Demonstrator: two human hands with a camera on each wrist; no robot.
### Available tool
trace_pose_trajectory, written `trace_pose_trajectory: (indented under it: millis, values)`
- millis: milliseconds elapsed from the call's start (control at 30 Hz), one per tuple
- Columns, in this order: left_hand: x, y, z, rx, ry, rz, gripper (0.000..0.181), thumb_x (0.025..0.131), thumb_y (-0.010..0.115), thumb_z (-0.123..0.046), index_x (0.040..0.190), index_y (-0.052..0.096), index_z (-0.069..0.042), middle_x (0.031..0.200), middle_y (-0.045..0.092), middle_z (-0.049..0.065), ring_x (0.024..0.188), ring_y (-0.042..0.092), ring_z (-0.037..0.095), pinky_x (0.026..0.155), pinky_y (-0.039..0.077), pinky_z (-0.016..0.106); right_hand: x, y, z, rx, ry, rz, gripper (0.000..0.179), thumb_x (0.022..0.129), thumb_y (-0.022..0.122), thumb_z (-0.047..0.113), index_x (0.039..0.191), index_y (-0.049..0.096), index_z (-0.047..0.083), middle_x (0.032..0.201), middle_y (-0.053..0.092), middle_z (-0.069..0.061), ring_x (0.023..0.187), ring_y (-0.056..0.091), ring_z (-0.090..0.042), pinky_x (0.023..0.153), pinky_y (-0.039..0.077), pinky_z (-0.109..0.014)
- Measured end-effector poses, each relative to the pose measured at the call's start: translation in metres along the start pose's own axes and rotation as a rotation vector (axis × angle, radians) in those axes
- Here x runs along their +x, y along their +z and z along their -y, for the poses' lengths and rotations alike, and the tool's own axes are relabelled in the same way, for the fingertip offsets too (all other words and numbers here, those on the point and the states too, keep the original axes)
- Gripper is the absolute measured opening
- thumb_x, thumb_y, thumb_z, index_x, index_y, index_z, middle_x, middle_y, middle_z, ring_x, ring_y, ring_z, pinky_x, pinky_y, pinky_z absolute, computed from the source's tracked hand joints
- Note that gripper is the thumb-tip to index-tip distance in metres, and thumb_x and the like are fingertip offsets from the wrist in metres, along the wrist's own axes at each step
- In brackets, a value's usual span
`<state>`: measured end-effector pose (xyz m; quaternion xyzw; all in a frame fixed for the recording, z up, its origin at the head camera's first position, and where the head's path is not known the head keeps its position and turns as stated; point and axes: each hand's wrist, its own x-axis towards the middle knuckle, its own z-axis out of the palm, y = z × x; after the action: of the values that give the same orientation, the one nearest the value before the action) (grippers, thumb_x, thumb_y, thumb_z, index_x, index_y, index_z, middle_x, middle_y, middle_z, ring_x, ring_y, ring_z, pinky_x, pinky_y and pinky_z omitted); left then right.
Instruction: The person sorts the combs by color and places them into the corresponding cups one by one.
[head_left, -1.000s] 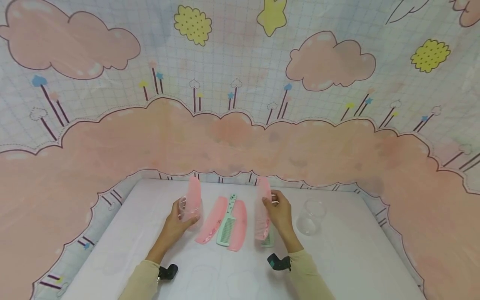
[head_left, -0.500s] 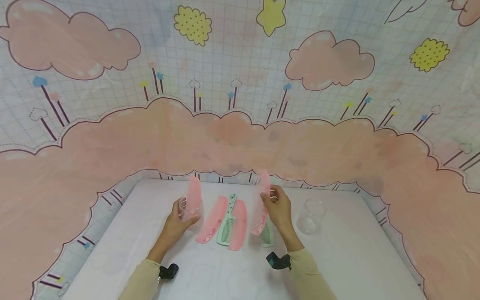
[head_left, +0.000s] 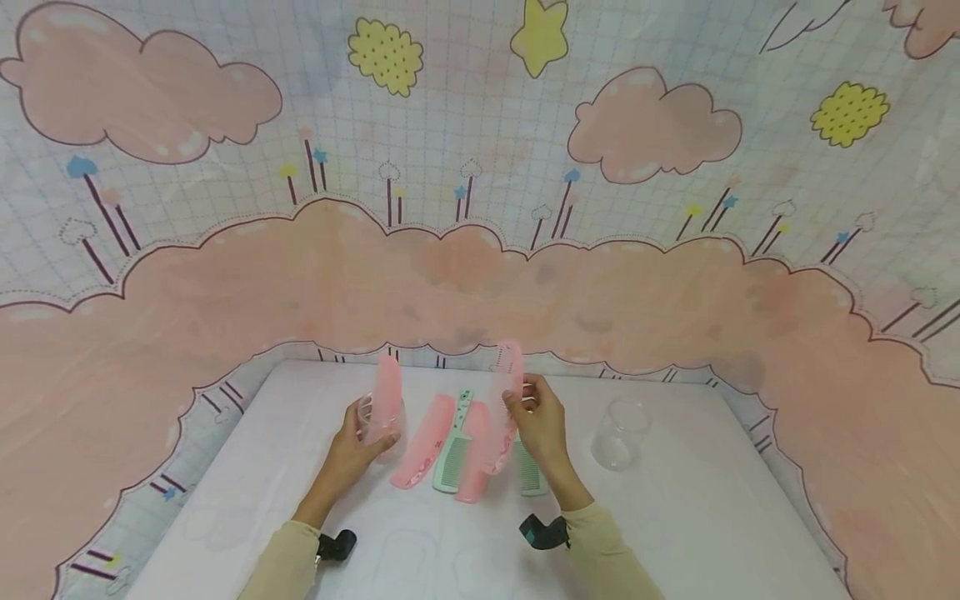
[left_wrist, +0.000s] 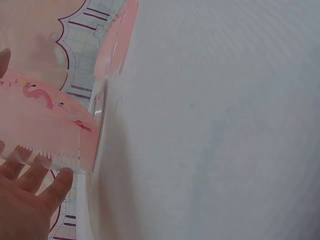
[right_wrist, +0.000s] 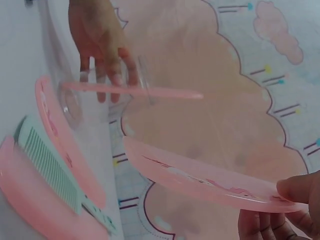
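Note:
My left hand (head_left: 354, 442) grips a clear plastic cup (left_wrist: 100, 107) round its side. Upright inside that cup stands a pink comb (head_left: 388, 383) with a flamingo print, its top well above the rim. Between thumb and fingers my right hand (head_left: 542, 418) pinches another pink comb (right_wrist: 210, 182), raised above the table and partly in front of the combs lying there. On the table between the hands lie a pink comb (head_left: 426, 442), a mint green handled comb (head_left: 452, 462) and a further pink comb (head_left: 471, 483). A second green comb (head_left: 531, 475) is partly hidden by my right hand.
Another clear cup (head_left: 618, 437) stands to the right of my right hand. The white table (head_left: 697, 500) ends at the back against a printed cloth backdrop (head_left: 450, 283) with clouds. A black wrist camera (head_left: 543, 532) sits on my right wrist.
My right hand has lifted its pink comb and carried it left, towards the combs in the middle, uncovering more of the green comb. My left hand and its cup stay in place.

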<state>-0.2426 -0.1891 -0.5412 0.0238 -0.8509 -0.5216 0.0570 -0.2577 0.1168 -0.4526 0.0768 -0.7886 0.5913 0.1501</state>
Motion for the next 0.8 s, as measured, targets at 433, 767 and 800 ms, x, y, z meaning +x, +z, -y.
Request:
trace_pose_trajectory:
  millis: [433,767,800]
  values:
    - [0.001,-0.001,-0.002,-0.006,0.003,0.0,0.097,0.083,0.076,-0.045,0.154,0.017,-0.014,0.157,0.032,0.019,0.142,0.034,0.044,0.115,0.031,0.061,-0.009,0.02,0.016,0.098,-0.035,0.022,0.031,0.089,0.07,0.01,0.118,0.06,0.003,0.099,0.066,-0.017,0.077,0.064,-0.016,0.063,0.053,-0.015]
    - [0.001,0.0,-0.001,-0.003,0.015,-0.005,0.096,0.084,0.075,-0.044,0.154,0.017,-0.014,0.156,0.032,0.021,0.142,0.033,0.046,0.115,0.031,0.062,-0.021,0.028,0.06,0.161,-0.028,0.062,0.03,0.09,0.067,0.001,0.118,0.058,-0.004,0.097,0.065,-0.023,0.077,0.063,-0.02,0.062,0.052,-0.016]
    - [0.001,0.0,-0.001,-0.002,0.016,-0.007,0.096,0.084,0.075,-0.043,0.154,0.017,-0.013,0.156,0.032,0.021,0.142,0.033,0.047,0.114,0.031,0.062,-0.021,0.03,0.061,0.166,-0.027,0.066,0.03,0.09,0.067,0.001,0.119,0.058,-0.004,0.097,0.065,-0.023,0.076,0.063,-0.019,0.062,0.052,-0.016]
